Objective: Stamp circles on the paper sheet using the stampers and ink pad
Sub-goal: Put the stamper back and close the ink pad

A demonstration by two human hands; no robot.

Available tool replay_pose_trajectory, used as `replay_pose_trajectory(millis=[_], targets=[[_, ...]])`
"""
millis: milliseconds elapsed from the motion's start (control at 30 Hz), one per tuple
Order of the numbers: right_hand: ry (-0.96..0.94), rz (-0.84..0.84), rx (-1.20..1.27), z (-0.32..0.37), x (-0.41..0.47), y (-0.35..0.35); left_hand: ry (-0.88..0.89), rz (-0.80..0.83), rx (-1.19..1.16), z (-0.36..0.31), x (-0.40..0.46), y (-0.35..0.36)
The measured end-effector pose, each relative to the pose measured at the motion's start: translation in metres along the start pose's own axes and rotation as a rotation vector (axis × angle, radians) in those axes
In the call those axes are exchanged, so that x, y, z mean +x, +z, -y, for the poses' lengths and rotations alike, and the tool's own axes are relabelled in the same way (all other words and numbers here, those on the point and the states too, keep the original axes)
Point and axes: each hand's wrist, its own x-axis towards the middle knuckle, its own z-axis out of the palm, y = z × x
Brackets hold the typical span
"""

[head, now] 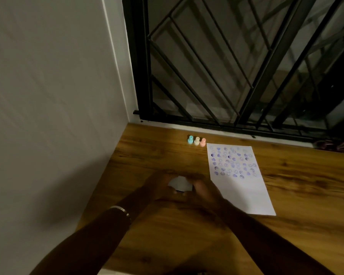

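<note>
A white paper sheet (240,181) lies on the wooden table, its upper half covered with rows of purple stamped marks. Three small stampers stand in a row just left of its far corner: teal (190,139), cream (196,140) and pink (203,142). Left of the sheet, my left hand (159,187) and my right hand (204,190) both close around a small white ink pad case (180,183), with a dark edge showing at its bottom. My fingers hide most of it, and the image there is blurred.
A white wall (48,96) borders the table on the left. A black window grille (236,66) rises behind the table's far edge. A dark bundle (334,144) lies at the far right. A bracelet circles my left wrist (121,211).
</note>
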Motion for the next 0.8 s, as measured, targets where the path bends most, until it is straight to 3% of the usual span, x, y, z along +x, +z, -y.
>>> replay_pose_trajectory(millis=[133, 267, 433, 633, 700, 800], targets=[[-0.075, -0.076, -0.211, 0.007, -0.005, -0.003, 0.068, 0.030, 0.268, 0.000, -0.001, 0.003], [-0.132, 0.091, -0.504, 0.011, -0.013, 0.008, 0.077, 0.046, 0.572, -0.001, -0.003, 0.016], [-0.200, -0.070, -0.694, 0.012, -0.018, 0.016, 0.157, -0.074, 0.816, -0.007, -0.009, 0.022], [-0.212, -0.144, -0.626, 0.011, -0.018, 0.011, 0.133, -0.106, 0.625, -0.006, -0.009, 0.016], [-0.190, -0.094, -0.531, 0.011, -0.015, 0.007, 0.070, 0.025, 0.556, -0.005, -0.005, 0.014], [-0.192, 0.026, -0.503, 0.007, -0.004, -0.004, 0.071, 0.007, 0.535, -0.002, 0.006, 0.008]])
